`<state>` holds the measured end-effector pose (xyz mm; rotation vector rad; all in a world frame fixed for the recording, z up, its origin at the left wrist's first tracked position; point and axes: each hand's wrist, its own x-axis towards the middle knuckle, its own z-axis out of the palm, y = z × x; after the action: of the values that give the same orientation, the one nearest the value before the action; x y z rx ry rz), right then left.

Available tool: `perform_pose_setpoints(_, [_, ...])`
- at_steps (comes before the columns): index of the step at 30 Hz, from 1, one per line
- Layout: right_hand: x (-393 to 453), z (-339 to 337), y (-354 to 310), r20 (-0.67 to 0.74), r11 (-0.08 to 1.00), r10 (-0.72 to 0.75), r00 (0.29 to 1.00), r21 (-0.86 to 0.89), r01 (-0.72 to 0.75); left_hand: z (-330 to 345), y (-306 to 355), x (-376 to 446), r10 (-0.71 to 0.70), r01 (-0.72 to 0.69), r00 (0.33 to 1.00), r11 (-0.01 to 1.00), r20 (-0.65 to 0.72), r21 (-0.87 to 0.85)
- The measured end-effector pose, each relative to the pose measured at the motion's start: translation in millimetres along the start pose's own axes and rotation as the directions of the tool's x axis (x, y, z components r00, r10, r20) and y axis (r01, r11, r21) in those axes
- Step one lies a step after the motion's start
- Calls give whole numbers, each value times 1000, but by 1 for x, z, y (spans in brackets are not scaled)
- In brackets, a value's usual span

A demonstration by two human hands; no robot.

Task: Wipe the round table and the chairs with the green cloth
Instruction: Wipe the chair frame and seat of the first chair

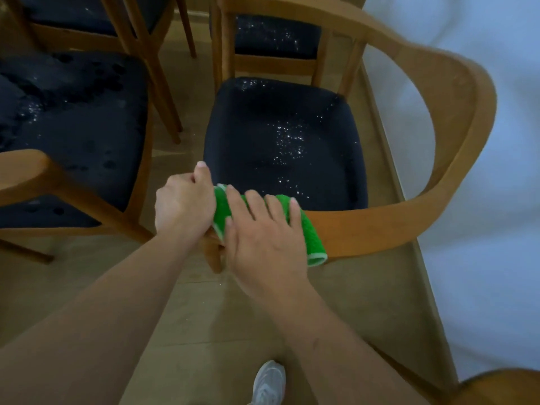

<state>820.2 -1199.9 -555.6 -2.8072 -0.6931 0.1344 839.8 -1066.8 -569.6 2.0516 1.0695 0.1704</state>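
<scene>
A wooden armchair (455, 92) with a dark seat (280, 141) speckled with white bits stands before me. The green cloth (309, 229) is draped over the near end of its curved backrest rail. My right hand (263, 235) lies flat on the cloth with fingers spread, pressing it onto the rail. My left hand (184, 203) is closed around the left end of the same rail, right beside the cloth, thumb pointing up. The round table is not clearly in view.
Another dark-seated chair (73, 127) stands at the left, with two more chairs (274, 36) behind. A white wall (482, 200) and skirting run along the right. My shoe (268, 381) is on the wooden floor below. A wooden curved edge (502, 387) shows at bottom right.
</scene>
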Motion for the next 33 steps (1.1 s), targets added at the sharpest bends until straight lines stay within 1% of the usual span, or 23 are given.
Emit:
perform_pose_setpoints(1, [-3, -7, 23, 9, 999, 28, 1000, -16, -28, 1, 0, -1, 9, -9, 1000, 1000, -10, 0])
perform_pose_setpoints(2, [-6, -13, 49, 9, 995, 93, 996, -34, -92, 1, 0, -2, 8, -9, 1000, 1000, -12, -12])
perform_pose_setpoints(5, [-13, -31, 111, 17, 937, 342, 939, -76, -340, 4, 1, -4, -2, 1, 1000, 999, -12, -43])
perform_pose_setpoints(6, [-13, -34, 118, 18, 916, 395, 919, -88, -392, 4, 1, -3, -7, 6, 1000, 999, -12, -48])
perform_pose_setpoints(8, [-12, -30, 106, 27, 899, 429, 903, -104, -425, 4, 1, -4, -15, 15, 1000, 999, -5, -53])
perform_pose_setpoints(9, [-12, -24, 88, 34, 908, 411, 911, -109, -405, 4, 0, -4, -11, 12, 1000, 999, 8, -49])
perform_pose_setpoints(11, [-12, -11, 37, 35, 944, 318, 947, -109, -313, 3, -1, -3, 1, 0, 999, 999, 42, -35])
perform_pose_setpoints(13, [-14, 6, -15, -31, 969, 222, 974, -104, -224, 1, -2, 0, 5, -5, 997, 1000, 73, -3])
perform_pose_setpoints(15, [-12, 13, -46, -86, 982, 178, 980, -52, -182, 0, -3, 4, 3, -3, 995, 1000, 102, -2])
perform_pose_setpoints(17, [-10, 12, -39, -51, 996, 78, 996, -29, -79, -1, -3, 7, 7, -6, 992, 1000, 123, -15])
perform_pose_setpoints(19, [-16, 7, -2, -16, 998, -45, 999, -46, 44, -1, -4, 6, 15, -12, 992, 1000, 125, -23])
perform_pose_setpoints(20, [-19, 3, 23, -19, 998, -45, 999, -42, 44, 0, -4, 6, 21, -19, 992, 1000, 121, -18])
perform_pose_setpoints(21, [-22, -3, 51, -33, 999, -1, 999, -48, 0, 0, -5, 5, 23, -22, 993, 1000, 117, -7])
perform_pose_setpoints(24, [-27, -21, 127, -65, 978, 185, 981, -82, -190, 2, -5, 3, 44, -45, 993, 999, 107, 10])
perform_pose_setpoints(26, [-27, -30, 145, -72, 952, 291, 954, -79, -296, 2, -4, 1, 83, -85, 991, 996, 103, 19])
perform_pose_setpoints(28, [-24, -28, 128, -78, 911, 398, 914, -83, -404, 2, -4, 0, 105, -109, 989, 994, 100, 30])
perform_pose_setpoints(29, [-24, -24, 109, -72, 897, 422, 904, -109, -428, 1, -4, 0, 106, -110, 989, 993, 102, 34])
perform_pose_setpoints(30, [-23, -18, 83, -66, 901, 409, 910, -129, -414, 1, -3, 0, 103, -108, 989, 993, 105, 37])
perform_pose_setpoints(31, [-23, -10, 54, -55, 921, 366, 929, -123, -370, 1, -3, 0, 101, -106, 989, 993, 106, 45])
perform_pose_setpoints(33, [-22, 9, -7, -42, 966, 247, 968, -74, -250, 0, -2, 2, 91, -99, 990, 993, 104, 70])
